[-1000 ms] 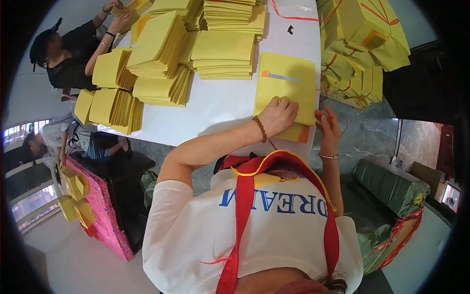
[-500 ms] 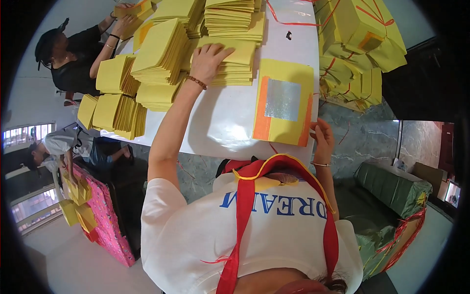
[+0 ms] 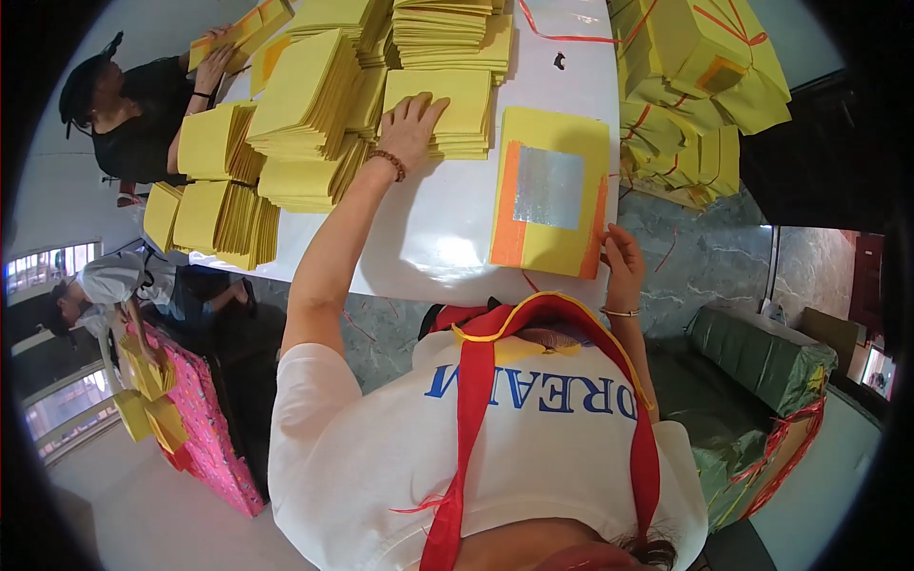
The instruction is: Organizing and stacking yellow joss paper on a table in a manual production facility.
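Observation:
My left hand (image 3: 409,136) lies with its fingers spread on the near left part of a stack of yellow paper sheets (image 3: 466,100). In front of me, a flat pile of yellow paper (image 3: 560,249) has orange strips along both sides and a silver square (image 3: 549,188) on top. At the pile's near right edge is my right hand (image 3: 624,262), fingers loosely bent and apart. Its fingertips are at the orange strip; whether they touch it I cannot tell. No object shows in either hand.
More yellow paper stacks (image 3: 295,95) crowd the white table (image 3: 419,238) on the left and far side. Tied yellow bundles (image 3: 700,57) stand at right. A co-worker in black (image 3: 143,128) handles yellow-orange paper; another person (image 3: 124,285) works at a pink-covered table (image 3: 214,419). Green-wrapped packages (image 3: 762,362) lie at right.
My left hand has drawn back slightly toward me on the yellow stack, uncovering more of its top. My right hand stays by the pile's edge. The co-worker in black has shifted the yellow-orange paper leftward.

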`<act>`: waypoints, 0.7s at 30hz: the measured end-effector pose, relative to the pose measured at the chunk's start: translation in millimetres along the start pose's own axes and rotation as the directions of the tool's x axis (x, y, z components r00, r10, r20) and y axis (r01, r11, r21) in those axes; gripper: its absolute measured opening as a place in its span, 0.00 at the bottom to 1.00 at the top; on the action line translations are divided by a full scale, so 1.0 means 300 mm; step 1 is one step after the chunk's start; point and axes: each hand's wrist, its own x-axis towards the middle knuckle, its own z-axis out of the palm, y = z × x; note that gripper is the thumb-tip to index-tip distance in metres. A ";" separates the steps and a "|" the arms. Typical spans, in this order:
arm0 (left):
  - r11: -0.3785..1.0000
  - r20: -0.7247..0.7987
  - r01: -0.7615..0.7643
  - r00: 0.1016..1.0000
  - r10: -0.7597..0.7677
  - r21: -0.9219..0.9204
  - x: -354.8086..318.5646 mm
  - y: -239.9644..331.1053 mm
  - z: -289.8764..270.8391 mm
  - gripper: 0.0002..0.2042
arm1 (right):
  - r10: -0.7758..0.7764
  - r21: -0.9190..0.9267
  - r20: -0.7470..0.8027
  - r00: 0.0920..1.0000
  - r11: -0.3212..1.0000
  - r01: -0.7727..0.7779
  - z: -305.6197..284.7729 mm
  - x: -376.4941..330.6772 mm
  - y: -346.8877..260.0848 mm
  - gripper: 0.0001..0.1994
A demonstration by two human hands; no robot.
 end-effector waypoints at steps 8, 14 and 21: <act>0.999 0.078 -0.037 0.996 0.039 -0.025 0.014 -0.021 -0.064 0.38 | -0.267 -0.262 0.026 0.963 0.928 0.264 0.012 0.017 -0.025 0.12; 0.995 -0.050 -0.089 0.995 0.087 -0.050 0.002 0.000 -0.131 0.39 | -0.529 -0.547 0.245 0.813 0.617 0.566 0.020 0.045 -0.053 0.12; 0.836 -0.259 -0.365 0.925 0.277 -0.410 -0.160 0.258 -0.151 0.27 | -0.374 -0.498 0.174 0.911 0.764 0.409 0.021 0.040 -0.046 0.12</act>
